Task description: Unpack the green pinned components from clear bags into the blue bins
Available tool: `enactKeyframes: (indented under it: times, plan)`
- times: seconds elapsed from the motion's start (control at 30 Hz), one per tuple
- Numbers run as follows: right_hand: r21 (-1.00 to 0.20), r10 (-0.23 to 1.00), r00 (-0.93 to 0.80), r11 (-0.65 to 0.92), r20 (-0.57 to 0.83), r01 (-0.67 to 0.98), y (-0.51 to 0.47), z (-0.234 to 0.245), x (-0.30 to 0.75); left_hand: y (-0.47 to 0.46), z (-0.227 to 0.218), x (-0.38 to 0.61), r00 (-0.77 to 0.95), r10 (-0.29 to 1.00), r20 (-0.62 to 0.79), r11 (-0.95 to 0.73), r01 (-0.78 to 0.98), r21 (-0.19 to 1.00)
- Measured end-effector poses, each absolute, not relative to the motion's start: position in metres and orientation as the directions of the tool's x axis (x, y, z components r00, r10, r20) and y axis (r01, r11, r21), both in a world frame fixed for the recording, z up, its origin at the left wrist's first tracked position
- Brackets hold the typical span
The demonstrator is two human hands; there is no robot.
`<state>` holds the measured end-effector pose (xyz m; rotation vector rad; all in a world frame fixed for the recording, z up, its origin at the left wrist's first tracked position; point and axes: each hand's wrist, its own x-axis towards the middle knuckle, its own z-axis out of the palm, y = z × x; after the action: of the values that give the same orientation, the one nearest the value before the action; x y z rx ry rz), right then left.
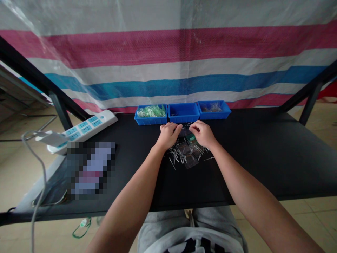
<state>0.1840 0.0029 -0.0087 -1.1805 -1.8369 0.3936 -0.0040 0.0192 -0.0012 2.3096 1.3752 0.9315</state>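
The left hand (168, 135) and the right hand (203, 134) sit close together near the middle of a black table (263, 168), backs up and fingers curled downward, with their fingertips almost meeting. Neither hand is spread flat, and they are not pressed together. The backs of the hands hide the fingertips, so I can't tell whether either one is pinching anything. A few thin wires poke out just beyond the small gap between them.

Right under and just in front of both hands lies a loose scatter of small pins (184, 153) with thin metal legs, mixed with a crumpled clear plastic bag (190, 159). A small green piece (191, 137) shows right beside the right hand, on its thumb side.

Beyond the hands, three blue bins stand side by side in a row. The left bin (151, 120) holds a bag of pale green parts, the middle bin (184, 114) sits straight ahead of the gap between the hands, and the right bin (214, 110) holds a clear bag of small parts.

Well to the left of the left hand lies a white power strip (83, 131), and nearer the person, a blurred-out patch (91, 170) hides whatever lies there. A striped plastic tarp (168, 63) hangs beyond the table.
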Motion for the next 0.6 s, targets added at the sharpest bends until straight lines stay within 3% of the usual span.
enactKeyframes:
  times: [0.13, 0.37, 0.6]
  plan:
    - [-0.666, 0.845, -0.148, 0.501, 0.514, 0.552, 0.0002, -0.0060, 0.1827, 0.0154, 0.0015, -0.0011, 0.361, 0.863, 0.354, -0.502, 0.693, 0.517]
    - [-0.704, 0.884, -0.146, 0.445, 0.444, 0.553, 0.0017, -0.0078, 0.1844, 0.0132, 0.0016, -0.0013, 0.350, 0.858, 0.377, -0.512, 0.647, 0.565]
    - [-0.718, 0.876, -0.127, 0.458, 0.466, 0.524, 0.0001, -0.0057, 0.1835, 0.0111, 0.0021, -0.0037, 0.342, 0.853, 0.395, -0.521, 0.609, 0.598]
